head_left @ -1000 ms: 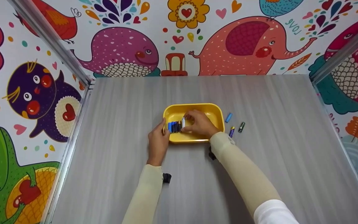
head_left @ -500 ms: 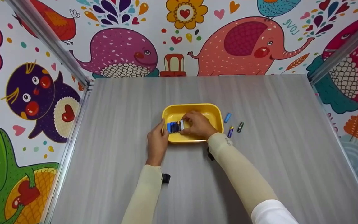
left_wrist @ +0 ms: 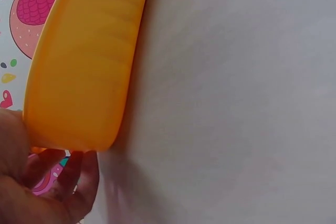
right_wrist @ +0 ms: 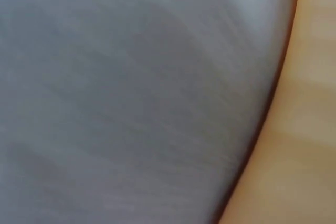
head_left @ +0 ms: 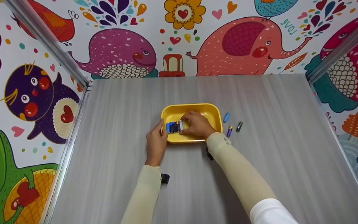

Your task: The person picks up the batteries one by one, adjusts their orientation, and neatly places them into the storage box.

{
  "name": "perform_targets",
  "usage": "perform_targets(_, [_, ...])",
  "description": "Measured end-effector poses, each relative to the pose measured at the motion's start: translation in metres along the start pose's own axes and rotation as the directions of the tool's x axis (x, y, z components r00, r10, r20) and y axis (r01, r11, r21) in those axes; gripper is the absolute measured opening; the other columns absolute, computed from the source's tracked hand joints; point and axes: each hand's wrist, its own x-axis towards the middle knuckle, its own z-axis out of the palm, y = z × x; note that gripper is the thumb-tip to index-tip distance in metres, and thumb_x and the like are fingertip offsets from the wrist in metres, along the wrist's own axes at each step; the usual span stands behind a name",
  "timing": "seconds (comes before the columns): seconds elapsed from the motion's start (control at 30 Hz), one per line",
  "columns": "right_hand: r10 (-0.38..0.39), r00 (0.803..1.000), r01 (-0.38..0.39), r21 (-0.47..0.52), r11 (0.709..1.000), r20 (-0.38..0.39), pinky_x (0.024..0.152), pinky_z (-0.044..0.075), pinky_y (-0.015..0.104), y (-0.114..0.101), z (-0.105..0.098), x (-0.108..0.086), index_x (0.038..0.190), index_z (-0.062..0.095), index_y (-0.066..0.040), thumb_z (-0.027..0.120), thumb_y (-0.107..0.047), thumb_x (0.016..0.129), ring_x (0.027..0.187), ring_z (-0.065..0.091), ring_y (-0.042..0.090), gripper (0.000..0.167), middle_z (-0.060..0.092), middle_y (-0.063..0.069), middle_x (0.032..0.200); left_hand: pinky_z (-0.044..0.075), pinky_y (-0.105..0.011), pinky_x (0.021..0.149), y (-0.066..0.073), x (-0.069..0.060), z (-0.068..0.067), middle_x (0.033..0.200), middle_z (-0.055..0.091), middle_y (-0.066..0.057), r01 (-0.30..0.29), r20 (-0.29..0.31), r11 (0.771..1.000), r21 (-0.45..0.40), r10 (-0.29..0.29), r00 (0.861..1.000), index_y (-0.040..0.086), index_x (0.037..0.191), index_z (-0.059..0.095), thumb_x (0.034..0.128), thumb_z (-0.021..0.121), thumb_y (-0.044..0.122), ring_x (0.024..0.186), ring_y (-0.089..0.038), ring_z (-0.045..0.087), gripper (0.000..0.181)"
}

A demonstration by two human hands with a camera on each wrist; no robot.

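Observation:
In the head view a yellow plastic tray (head_left: 183, 142) stands on the table, with a row of several batteries (head_left: 172, 127) side by side at its left end. My left hand (head_left: 156, 141) grips the tray's left wall, thumb at the rim; the left wrist view shows its fingers (left_wrist: 86, 182) against the tray's outer end. Reaching inside, my right hand (head_left: 198, 126) pinches a silver-white battery (head_left: 181, 125) by its ends, at the right of the row. The right wrist view has only the tray's outer wall (right_wrist: 294, 156) and table, no hand.
Just right of the tray lie three loose batteries: a blue one (head_left: 226, 117), a purple one with a yellow end (head_left: 229, 131) and a dark green one (head_left: 239, 127). Metal rails (head_left: 73, 124) and printed wall panels border the grey table (head_left: 120, 109).
The silver-white battery has moved left with my right hand, from a small gap to right beside the row. My left hand keeps its grip on the tray.

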Motion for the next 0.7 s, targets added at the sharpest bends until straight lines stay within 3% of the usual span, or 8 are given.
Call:
perform_targets(0.23, [-0.006,1.000,0.006,-0.004,1.000,0.005,0.100,0.049,0.037,0.0010,0.0007,0.0010,0.117,0.071,-0.022,0.088,-0.054,0.073,0.105,0.055,0.019,0.057,0.061,-0.002,0.113,0.052,-0.036,0.106,-0.0006,-0.0004,0.0000,0.146,0.060,-0.003,0.002,0.001,1.000,0.009,-0.002,1.000,0.015,0.147,0.055,0.0981,0.062,0.008,0.129,-0.017,0.060,0.050])
perform_targets(0.7, [-0.005,1.000,0.005,-0.012,1.000,0.023,0.100,0.049,0.037,-0.0002,-0.0021,0.0006,0.120,0.069,-0.022,0.086,-0.060,0.070,0.105,0.055,0.019,0.065,0.061,-0.002,0.114,0.053,-0.035,0.104,-0.0004,0.0003,0.0015,0.145,0.061,-0.003,-0.012,-0.008,1.000,0.015,0.012,1.000,0.015,0.146,0.056,0.0975,0.062,0.007,0.128,-0.017,0.061,0.050])
